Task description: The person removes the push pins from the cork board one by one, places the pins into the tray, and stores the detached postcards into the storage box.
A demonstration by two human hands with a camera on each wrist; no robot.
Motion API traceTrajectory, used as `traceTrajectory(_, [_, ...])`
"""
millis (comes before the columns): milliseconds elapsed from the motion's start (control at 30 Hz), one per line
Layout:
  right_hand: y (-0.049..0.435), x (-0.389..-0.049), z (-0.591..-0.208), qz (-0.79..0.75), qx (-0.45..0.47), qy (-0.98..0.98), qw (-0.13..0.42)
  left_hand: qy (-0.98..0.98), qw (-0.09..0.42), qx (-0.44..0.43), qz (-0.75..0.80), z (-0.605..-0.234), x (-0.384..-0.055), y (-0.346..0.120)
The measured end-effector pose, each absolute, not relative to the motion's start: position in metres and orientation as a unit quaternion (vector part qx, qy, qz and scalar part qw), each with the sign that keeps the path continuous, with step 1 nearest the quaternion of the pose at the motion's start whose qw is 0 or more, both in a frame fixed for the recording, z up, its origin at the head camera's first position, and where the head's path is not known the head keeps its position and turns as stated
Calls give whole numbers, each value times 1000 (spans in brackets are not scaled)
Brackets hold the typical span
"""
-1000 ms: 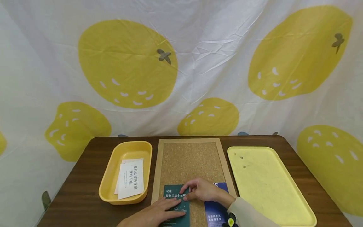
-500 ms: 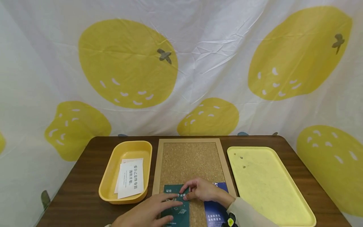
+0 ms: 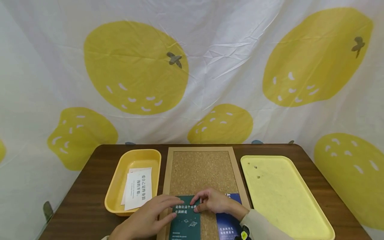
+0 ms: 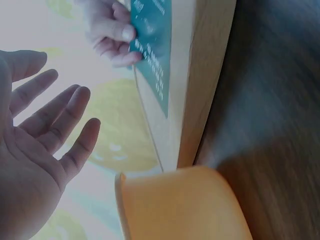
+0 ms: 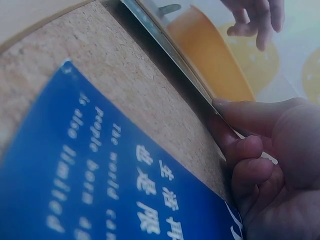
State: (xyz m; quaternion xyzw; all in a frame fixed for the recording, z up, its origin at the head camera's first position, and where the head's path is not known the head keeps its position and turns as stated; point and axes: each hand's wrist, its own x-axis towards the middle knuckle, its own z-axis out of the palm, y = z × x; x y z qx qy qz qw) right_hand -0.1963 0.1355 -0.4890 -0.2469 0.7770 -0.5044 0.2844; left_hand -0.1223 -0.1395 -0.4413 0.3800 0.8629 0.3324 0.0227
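A dark green card (image 3: 186, 221) with white lettering is at the left of the lower part of the wood-framed cork board (image 3: 204, 170). My right hand (image 3: 211, 200) pinches its right edge between thumb and fingers, as the right wrist view also shows; there the card is seen edge-on, raised off the cork. Over the board's left frame hovers my left hand (image 3: 150, 213), fingers spread and loosely bent, with nothing held in the left wrist view. A blue card (image 5: 100, 165) lies on the cork at the right, partly hidden under my right wrist.
An orange bin (image 3: 111, 190) left of the board holds white printed cards (image 3: 139, 189). To the right lies a shallow yellow tray (image 3: 288, 200) with a few small dark bits (image 3: 255, 167) at its far left. A lemon-print cloth (image 3: 222, 83) hangs behind the table.
My left hand has lifted from the green card and moved left, toward the board's left frame. My right hand stays at the card's edge.
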Motion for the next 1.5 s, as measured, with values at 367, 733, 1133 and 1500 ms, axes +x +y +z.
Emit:
traceTrajectory(367, [136, -196, -490, -512, -241, 774, 285, 862, -75, 362, 347, -437, -125, -165])
traceTrajectory(733, [137, -196, -490, -511, -242, 774, 284, 902, -77, 268, 328, -428, -126, -189])
traceTrajectory(1133, [137, -196, -490, -512, -242, 773, 285, 899, -158, 249, 323, -425, -132, -217])
traceTrajectory(1500, [136, -196, -490, -513, -237, 773, 287, 901, -210, 227, 304, -425, -140, -236])
